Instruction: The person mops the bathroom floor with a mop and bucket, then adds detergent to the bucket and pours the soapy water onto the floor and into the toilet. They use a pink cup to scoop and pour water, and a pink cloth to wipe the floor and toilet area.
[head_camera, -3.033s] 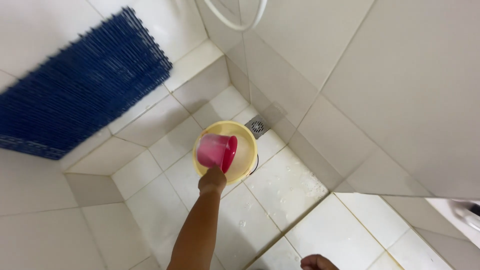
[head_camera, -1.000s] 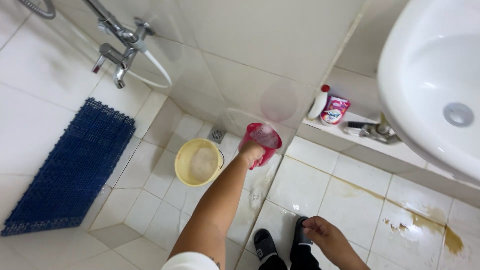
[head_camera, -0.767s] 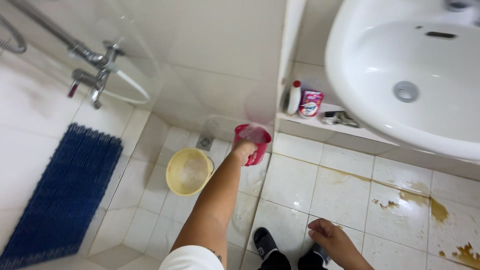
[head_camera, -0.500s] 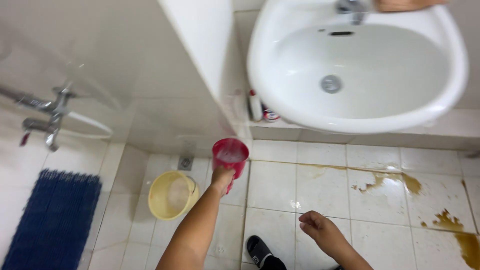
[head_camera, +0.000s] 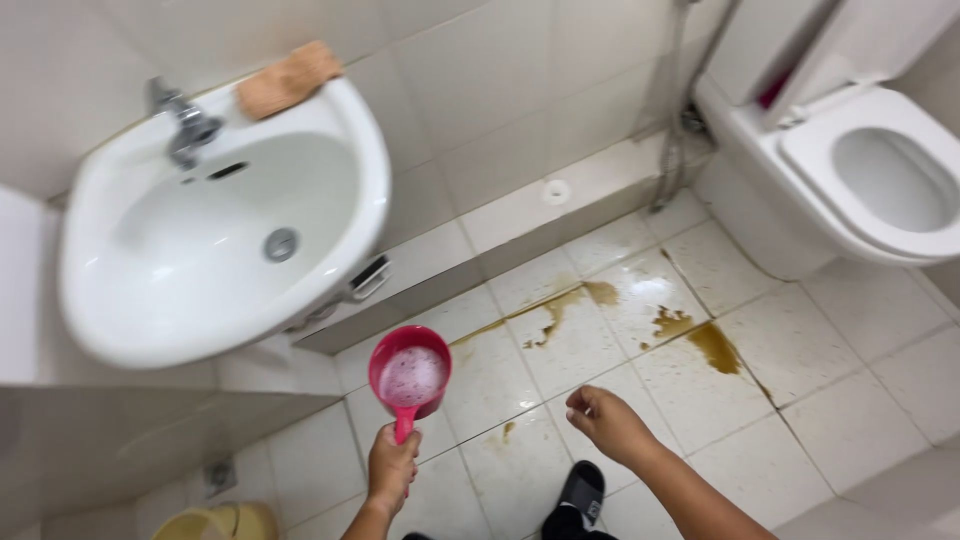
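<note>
We see pink scoop (head_camera: 410, 375), smooth glossy plastic. Sink (head_camera: 215, 250) and toilet (head_camera: 880, 170), glossy white ceramic. Tap (head_camera: 185, 125), shiny metal. Sponge (head_camera: 288, 78), rough, matt. Floor tiles (head_camera: 860, 430), speckled, slightly glossy, with brown stains (head_camera: 715, 345).

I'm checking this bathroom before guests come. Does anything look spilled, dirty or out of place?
Yes. Brown stains are splashed over the white floor tiles between the sink and the toilet, running along the grout toward the ledge. The left hand holds a pink scoop of water above the floor; the right hand is empty.
</note>
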